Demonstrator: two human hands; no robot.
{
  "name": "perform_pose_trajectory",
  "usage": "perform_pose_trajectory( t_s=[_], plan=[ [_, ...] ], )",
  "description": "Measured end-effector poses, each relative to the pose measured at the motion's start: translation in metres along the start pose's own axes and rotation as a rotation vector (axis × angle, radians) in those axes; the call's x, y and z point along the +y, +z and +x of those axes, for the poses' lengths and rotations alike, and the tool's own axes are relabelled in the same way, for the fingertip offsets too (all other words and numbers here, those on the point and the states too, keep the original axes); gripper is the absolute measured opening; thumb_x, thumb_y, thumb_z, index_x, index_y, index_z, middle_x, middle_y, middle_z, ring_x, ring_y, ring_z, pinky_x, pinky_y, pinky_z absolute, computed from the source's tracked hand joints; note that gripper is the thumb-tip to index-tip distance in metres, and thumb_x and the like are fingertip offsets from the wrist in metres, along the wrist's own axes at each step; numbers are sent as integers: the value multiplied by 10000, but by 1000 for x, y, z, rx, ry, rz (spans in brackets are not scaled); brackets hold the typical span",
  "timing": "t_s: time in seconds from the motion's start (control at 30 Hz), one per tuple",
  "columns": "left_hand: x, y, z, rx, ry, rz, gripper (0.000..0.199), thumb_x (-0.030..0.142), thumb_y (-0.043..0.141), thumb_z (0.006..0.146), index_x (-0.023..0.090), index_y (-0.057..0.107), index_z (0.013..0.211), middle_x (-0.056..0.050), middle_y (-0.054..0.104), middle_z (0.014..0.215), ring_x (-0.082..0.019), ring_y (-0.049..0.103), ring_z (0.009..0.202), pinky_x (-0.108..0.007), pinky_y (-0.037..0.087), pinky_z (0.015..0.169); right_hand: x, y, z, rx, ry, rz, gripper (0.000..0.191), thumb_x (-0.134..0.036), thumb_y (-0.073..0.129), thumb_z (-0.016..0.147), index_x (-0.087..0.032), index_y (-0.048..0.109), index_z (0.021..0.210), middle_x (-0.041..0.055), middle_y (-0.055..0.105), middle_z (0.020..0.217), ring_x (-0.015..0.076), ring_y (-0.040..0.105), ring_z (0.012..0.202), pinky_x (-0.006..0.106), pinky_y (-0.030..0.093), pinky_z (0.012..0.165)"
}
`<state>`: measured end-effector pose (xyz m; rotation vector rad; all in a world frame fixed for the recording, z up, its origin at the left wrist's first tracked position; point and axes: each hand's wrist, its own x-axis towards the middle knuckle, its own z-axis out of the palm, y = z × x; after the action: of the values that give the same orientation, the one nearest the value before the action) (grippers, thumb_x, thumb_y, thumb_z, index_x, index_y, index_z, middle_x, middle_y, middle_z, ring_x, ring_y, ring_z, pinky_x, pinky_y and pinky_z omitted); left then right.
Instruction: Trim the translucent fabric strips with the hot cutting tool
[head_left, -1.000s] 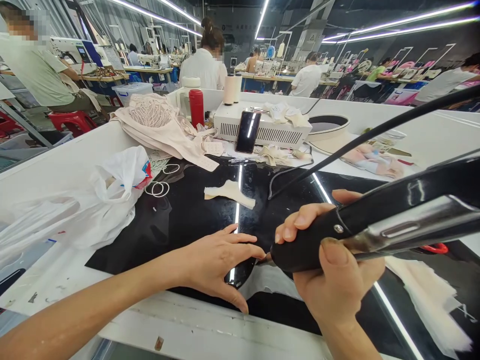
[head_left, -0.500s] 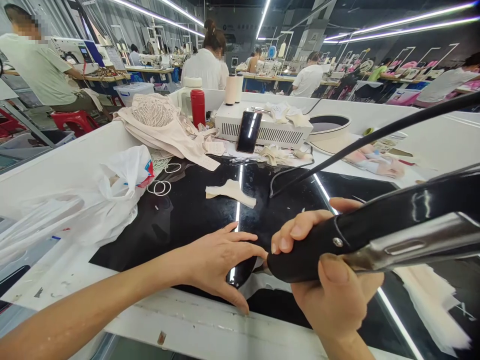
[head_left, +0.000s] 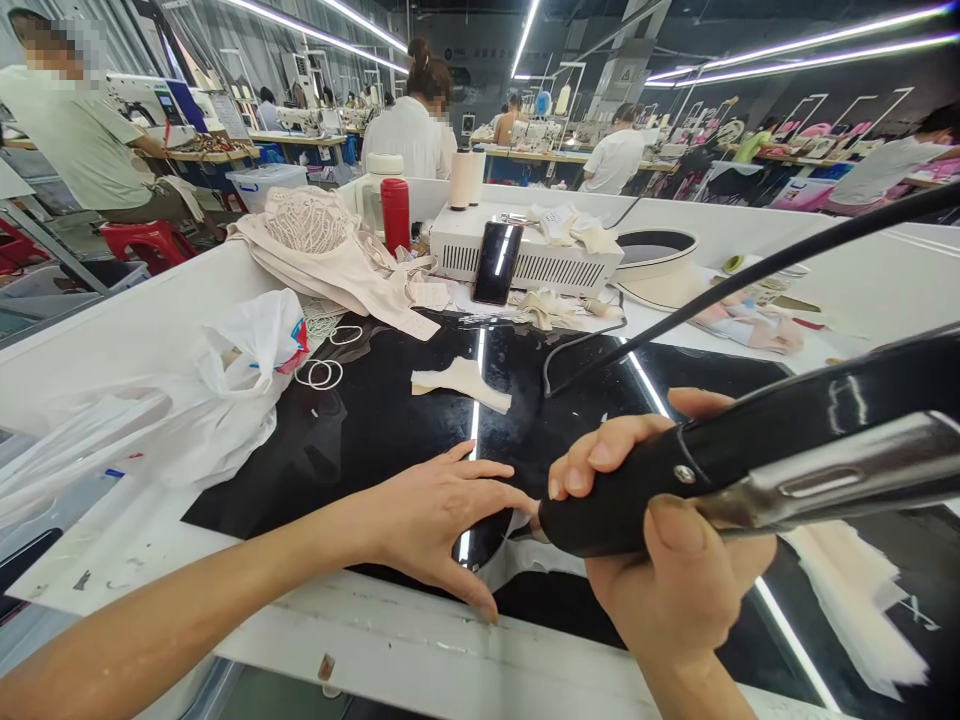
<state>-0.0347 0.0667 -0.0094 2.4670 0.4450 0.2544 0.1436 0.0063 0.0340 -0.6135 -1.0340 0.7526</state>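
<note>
My left hand (head_left: 442, 515) lies with spread fingers on the glossy black sheet (head_left: 360, 400) covering the table. Its index fingertip reaches the rounded end of a black corded hand tool (head_left: 750, 440) with a long silver lever. My right hand (head_left: 682, 560) is wrapped around that tool, thumb against the lever. Beneath the tool's end and beside my left hand is a thin greyish, see-through piece (head_left: 517, 562); its kind is unclear, and the contact point is hidden. Farther back on the black sheet lies a small cream fabric piece (head_left: 461, 382).
A white plastic bag (head_left: 240, 390) and white elastic loops (head_left: 321, 375) lie left. Behind stand beige lace bras (head_left: 330, 250), a red bottle (head_left: 395, 215), a vented white box (head_left: 525, 270) and a phone (head_left: 496, 262). A black cable (head_left: 750, 290) crosses right, above fabric pieces (head_left: 855, 600).
My right hand and the black tool have shifted slightly to the right and tilted a little. My left hand stays almost where it was.
</note>
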Motion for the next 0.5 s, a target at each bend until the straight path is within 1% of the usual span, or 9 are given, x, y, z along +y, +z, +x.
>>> perform_pose_trajectory(
  t_s=[0.17, 0.3, 0.5],
  plan=[
    [-1, 0, 1, -14, -5, -33, 808, 557, 866, 787, 287, 520, 1466, -86, 561, 1560, -346, 382, 1549, -674, 78, 1299, 3, -2, -2, -23, -12, 15, 396, -335, 790, 898, -295, 612, 1249, -30, 659, 851, 148, 599, 648, 311, 558, 588],
    [0, 0, 0, -9, -6, -28, 788, 550, 863, 793, 272, 535, 1453, -94, 583, 1537, -347, 382, 1549, -664, 80, 1303, 3, -2, -3, -29, -2, -8, 360, -306, 763, 923, -302, 609, 1248, -33, 662, 855, 156, 626, 661, 332, 569, 600],
    [2, -1, 0, -38, -33, -11, 867, 557, 865, 789, 282, 481, 1516, -100, 576, 1545, -350, 371, 1555, -680, 91, 1297, -2, 6, -6, -20, 31, 61, 420, -377, 819, 867, -299, 614, 1224, -38, 653, 824, 147, 603, 634, 307, 563, 565]
  ],
)
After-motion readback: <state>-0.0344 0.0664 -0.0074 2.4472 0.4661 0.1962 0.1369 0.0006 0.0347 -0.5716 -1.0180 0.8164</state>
